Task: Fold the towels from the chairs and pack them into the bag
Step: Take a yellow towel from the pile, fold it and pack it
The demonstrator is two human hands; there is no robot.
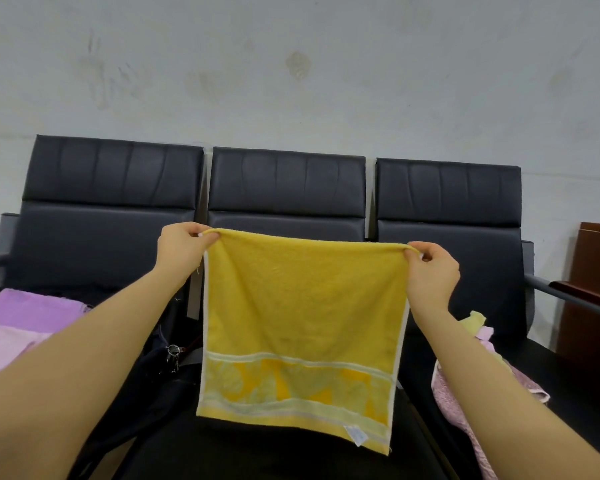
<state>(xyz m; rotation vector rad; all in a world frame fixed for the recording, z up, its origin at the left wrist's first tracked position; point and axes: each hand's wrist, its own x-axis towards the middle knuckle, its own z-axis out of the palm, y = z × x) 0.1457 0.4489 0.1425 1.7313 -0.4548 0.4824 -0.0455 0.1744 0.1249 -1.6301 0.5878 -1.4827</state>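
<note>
Purple towels (21, 323) on the left seat; left hand (181, 249) pinches the yellow towel (302, 323) corner, right hand (430, 271) pinches the other, hanging over the middle chair (286, 188); pink towels (465, 393) right; grey wall (291, 64) behind.

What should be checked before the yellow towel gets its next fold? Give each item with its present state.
1. Left hand pinches a top corner of the yellow towel: ok.
2. Right hand pinches the other top corner: ok.
3. Top edge taut and near level: ok.
4. Towel hangs flat, no twist: ok.
5. Middle seat beneath free for laying down: cannot tell, partly hidden.
6. Bag open: cannot tell.
</note>
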